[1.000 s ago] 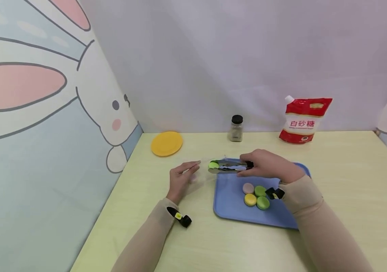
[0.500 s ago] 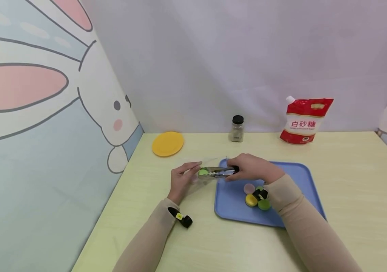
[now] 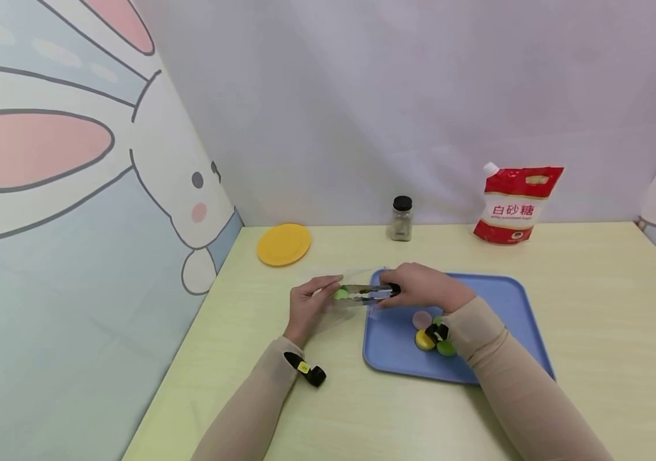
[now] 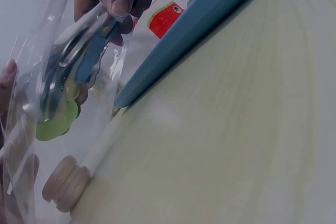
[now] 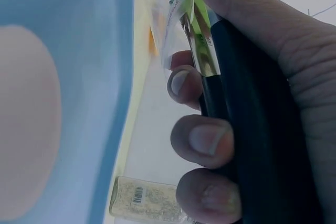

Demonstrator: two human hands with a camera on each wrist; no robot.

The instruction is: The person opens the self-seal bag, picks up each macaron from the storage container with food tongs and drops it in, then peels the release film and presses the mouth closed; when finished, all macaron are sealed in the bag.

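Note:
My left hand (image 3: 307, 307) holds a clear plastic bag (image 4: 31, 77) by its side, left of the blue tray. My right hand (image 3: 422, 285) grips black-handled metal tongs (image 3: 365, 294) that reach leftward into the bag. Between the tong tips is a green macaron (image 4: 55, 121), inside the bag near my left fingertips. A pale pink macaron (image 4: 65, 182) shows low in the left wrist view, behind the clear film. On the blue tray (image 3: 397, 355) lie a pink macaron (image 3: 422, 320), a yellow macaron (image 3: 424, 340) and green ones, partly covered by my right wrist's camera.
A yellow plate (image 3: 283, 244) lies at the back left of the table. Behind the tray stand a black-lidded glass jar (image 3: 401, 219) and a red and white sugar pouch (image 3: 514, 205), both near the back wall. The right forearm crosses the tray's front edge.
My right hand has moved left with the tongs, carrying the green macaron from the bag's mouth deeper inside. The left hand has stayed almost still.

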